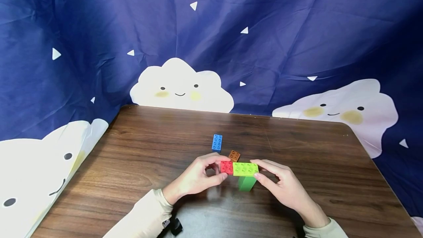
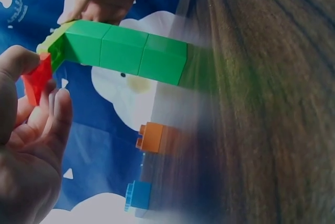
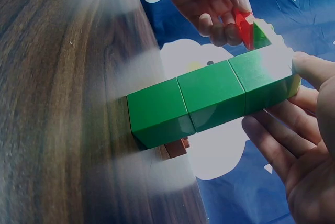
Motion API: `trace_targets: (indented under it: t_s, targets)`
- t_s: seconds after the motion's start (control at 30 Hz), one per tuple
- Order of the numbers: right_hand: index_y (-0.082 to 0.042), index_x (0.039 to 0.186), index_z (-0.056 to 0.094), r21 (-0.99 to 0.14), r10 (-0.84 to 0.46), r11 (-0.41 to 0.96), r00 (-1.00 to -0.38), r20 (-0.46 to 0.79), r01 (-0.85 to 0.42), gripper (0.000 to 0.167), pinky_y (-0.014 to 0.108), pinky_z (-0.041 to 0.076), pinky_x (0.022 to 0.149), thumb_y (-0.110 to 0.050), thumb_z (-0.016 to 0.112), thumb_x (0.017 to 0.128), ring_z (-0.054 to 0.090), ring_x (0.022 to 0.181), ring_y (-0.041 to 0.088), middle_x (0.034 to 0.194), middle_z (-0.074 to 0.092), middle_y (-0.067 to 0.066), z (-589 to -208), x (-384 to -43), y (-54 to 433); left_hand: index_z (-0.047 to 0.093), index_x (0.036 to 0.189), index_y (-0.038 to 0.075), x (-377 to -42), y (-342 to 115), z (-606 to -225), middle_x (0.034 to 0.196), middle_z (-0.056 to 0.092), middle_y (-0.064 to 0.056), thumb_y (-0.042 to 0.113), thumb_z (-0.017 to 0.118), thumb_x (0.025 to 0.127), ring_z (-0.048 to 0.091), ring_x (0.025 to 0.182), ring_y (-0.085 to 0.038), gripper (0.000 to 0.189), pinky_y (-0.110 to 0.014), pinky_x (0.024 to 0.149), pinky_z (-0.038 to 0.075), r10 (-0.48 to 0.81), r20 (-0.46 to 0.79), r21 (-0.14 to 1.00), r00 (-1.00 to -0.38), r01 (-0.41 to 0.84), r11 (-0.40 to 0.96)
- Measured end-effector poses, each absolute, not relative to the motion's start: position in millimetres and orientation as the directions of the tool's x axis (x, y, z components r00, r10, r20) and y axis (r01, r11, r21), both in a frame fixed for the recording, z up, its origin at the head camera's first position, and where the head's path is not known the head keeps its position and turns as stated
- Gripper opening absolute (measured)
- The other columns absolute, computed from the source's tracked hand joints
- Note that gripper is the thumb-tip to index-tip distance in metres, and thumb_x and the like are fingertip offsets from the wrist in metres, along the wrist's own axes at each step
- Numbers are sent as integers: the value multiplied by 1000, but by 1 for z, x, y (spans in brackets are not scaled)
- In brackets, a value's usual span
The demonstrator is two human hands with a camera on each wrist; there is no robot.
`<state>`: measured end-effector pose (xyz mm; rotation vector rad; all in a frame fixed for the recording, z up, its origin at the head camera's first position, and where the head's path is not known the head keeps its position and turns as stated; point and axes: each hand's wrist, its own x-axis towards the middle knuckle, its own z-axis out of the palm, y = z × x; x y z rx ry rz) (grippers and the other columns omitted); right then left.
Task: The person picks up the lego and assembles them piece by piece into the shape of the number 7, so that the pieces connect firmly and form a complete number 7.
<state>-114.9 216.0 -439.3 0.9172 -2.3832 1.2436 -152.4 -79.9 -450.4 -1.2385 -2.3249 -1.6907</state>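
My left hand pinches a red brick with two-by-two studs between thumb and fingers. From the side, in the left wrist view, the red brick tapers. Its edge is right at the left end of a light green brick, level with it. This light green brick lies across a tower of three stacked green blocks standing upright on the table, and juts out to the left. My right hand grips the tower's top at its right end, thumb and fingers on opposite sides.
Behind the tower, a brown two-by-two brick lies on the dark wooden table. Farther back is a blue brick, studs up. A blue cloth with clouds hangs behind the table.
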Motion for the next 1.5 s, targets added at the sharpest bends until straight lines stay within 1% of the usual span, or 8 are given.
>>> trace_targets:
  t_s: [0.1, 0.2, 0.33, 0.47, 0.63, 0.83, 1.1, 1.5]
  targets:
    - [-7, 133, 74, -627, -399, 421, -755, 521, -655, 46, 13, 55, 96, 10, 77, 91, 70, 115, 0, 125, 79, 11, -439, -115, 216, 73, 128, 5, -151, -78, -450, 104, 73, -8, 3, 79, 94, 62, 86, 0, 35, -32, 71, 61, 570, 422, 818, -705, 567, 96]
    - [-6, 133, 74, -642, -398, 424, -768, 502, -639, 44, 13, 56, 97, 9, 77, 91, 70, 118, 0, 127, 78, 14, -439, -114, 216, 74, 126, 7, -149, -76, -450, 101, 72, -7, 5, 81, 93, 61, 86, -1, 33, -31, 72, 60, 551, 397, 843, -734, 530, 99]
    - [-5, 133, 74, -652, -398, 431, -780, 483, -623, 44, 13, 55, 99, 9, 77, 92, 69, 121, 0, 128, 78, 18, -439, -114, 217, 74, 123, 9, -147, -73, -451, 97, 70, -6, 7, 82, 92, 60, 83, -6, 32, -21, 68, 53, 527, 371, 867, -765, 489, 99]
    - [-8, 134, 74, -644, -397, 441, -779, 485, -625, 46, 12, 54, 99, 9, 77, 91, 70, 120, 1, 128, 78, 13, -441, -114, 218, 74, 123, 8, -146, -70, -452, 94, 69, -7, 7, 83, 92, 59, 80, -10, 32, -17, 67, 49, 507, 353, 886, -786, 455, 87]
    - [-9, 134, 74, -646, -394, 440, -781, 485, -624, 46, 11, 54, 100, 9, 77, 92, 70, 120, 0, 129, 78, 7, -443, -115, 218, 74, 122, 6, -144, -66, -454, 91, 68, -10, 7, 84, 91, 57, 79, -7, 32, -18, 68, 49, 479, 331, 906, -813, 416, 79]
    - [-7, 133, 74, -645, -393, 441, -780, 486, -624, 44, 11, 53, 100, 9, 77, 92, 70, 118, 1, 128, 78, 7, -442, -115, 217, 74, 122, 5, -142, -63, -457, 90, 69, -14, 6, 85, 90, 56, 75, -3, 34, -17, 66, 48, 450, 304, 931, -840, 363, 48]
    - [-1, 132, 74, -641, -395, 431, -771, 499, -635, 42, 11, 52, 102, 9, 77, 91, 69, 121, 1, 127, 79, 12, -439, -115, 215, 75, 121, 5, -139, -59, -458, 94, 73, -16, 5, 87, 88, 57, 74, -2, 35, -16, 64, 48, 432, 299, 940, -851, 342, 22]
    - [-1, 131, 74, -610, -396, 428, -745, 537, -667, 44, 9, 50, 103, 9, 79, 89, 70, 119, 1, 124, 79, 12, -438, -115, 214, 75, 121, 4, -141, -58, -457, 95, 73, -17, 4, 87, 88, 55, 75, -1, 35, -15, 65, 46, 420, 316, 933, -851, 358, 24]
